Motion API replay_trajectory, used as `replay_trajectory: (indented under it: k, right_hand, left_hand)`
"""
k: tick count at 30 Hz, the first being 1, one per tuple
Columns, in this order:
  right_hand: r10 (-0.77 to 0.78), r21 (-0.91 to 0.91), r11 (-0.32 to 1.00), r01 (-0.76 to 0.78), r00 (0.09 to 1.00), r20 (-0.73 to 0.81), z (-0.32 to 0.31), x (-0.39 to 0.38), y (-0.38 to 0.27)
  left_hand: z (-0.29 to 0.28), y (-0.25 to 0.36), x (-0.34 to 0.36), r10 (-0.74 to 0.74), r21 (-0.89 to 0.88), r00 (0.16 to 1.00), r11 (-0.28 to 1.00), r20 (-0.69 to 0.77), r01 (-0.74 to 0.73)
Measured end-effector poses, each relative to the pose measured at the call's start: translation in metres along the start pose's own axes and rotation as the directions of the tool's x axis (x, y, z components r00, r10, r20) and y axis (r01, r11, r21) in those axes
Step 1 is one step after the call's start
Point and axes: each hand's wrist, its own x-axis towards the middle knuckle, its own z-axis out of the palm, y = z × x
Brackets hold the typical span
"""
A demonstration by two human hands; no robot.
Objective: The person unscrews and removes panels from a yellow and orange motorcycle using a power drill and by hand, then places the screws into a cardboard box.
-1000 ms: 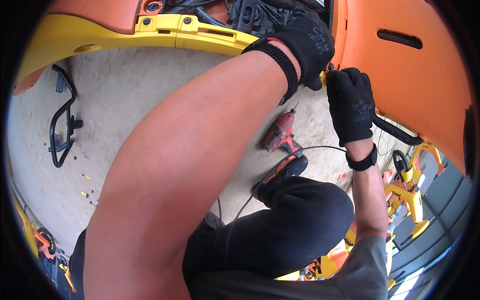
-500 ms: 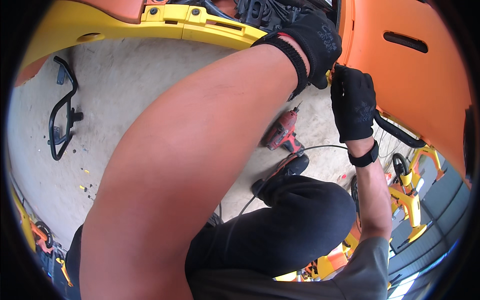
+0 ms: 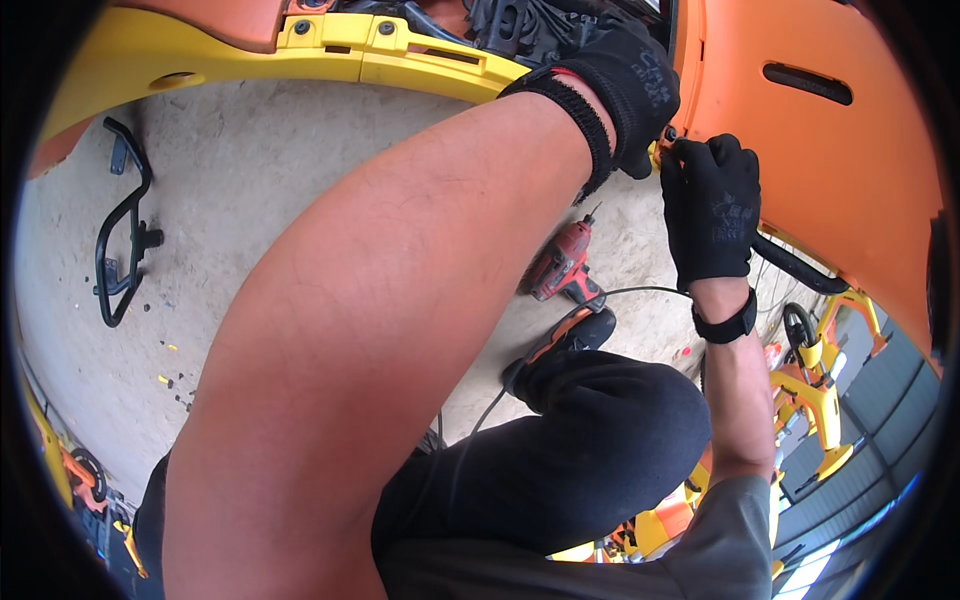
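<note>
My left hand, in a black glove, reaches to the corner where a yellow frame piece meets a large orange panel. Its fingers are hidden behind the back of the hand. Just below and to the right is my right hand, also gloved in black, with its fingers curled in and thumb and index close together. Beside these fingertips, a small dark bolt head shows at the panel's lower edge. Whether the right fingers hold anything is too small to see.
A red and black cordless driver lies on the concrete floor below my hands, near my shoe. A thin black cable runs past it. To the left lies a bent black tube bar. Yellow vehicle parts stand at the right.
My right hand has drawn slightly right and down from the panel edge, its fingers shifting. The dark bolt head has come into sight. My left hand has barely moved.
</note>
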Motion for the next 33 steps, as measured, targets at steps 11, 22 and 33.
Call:
replay_trajectory:
  k: [11,22,33]
  right_hand:
    - [0.044,-0.077,0.996,-0.042,0.999,0.030,0.003,-0.003,-0.003]
    - [-0.013,0.046,0.999,0.016,0.998,-0.055,0.005,-0.005,-0.002]
    - [-0.051,0.090,0.994,0.053,0.998,-0.029,0.002,-0.003,0.011]
  left_hand:
    - [-0.003,0.001,0.000,0.007,-0.006,1.000,1.000,0.009,-0.007]
    - [-0.004,-0.003,-0.006,0.020,0.035,1.000,0.999,0.012,-0.021]
    - [-0.009,0.005,0.003,0.020,0.042,0.999,0.999,0.026,-0.021]
